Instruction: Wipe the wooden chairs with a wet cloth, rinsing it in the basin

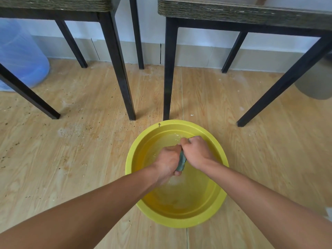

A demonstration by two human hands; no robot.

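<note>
basin (179, 222): bright yellow all over, with one small dark fleck on the far rim
water (188, 191): clear, tinted yellow by the basin
cloth (181, 161): dark teal
floor (71, 159): pale tan wood grain, with scattered brown specks and whitish smudges
left seat (53, 4): dark olive-brown, with fine horizontal streaks
right seat (233, 12): the same olive-brown streaks, with pale chipped flecks along the edge
legs (118, 69): plain black
wall (152, 24): white
skirting (194, 54): pale beige
tub (19, 54): translucent blue
bin (316, 83): flat grey

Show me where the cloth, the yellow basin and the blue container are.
cloth (182, 161), head view, its exposed twisted middle
yellow basin (179, 222), head view, near rim
blue container (21, 56), head view, side wall
</note>
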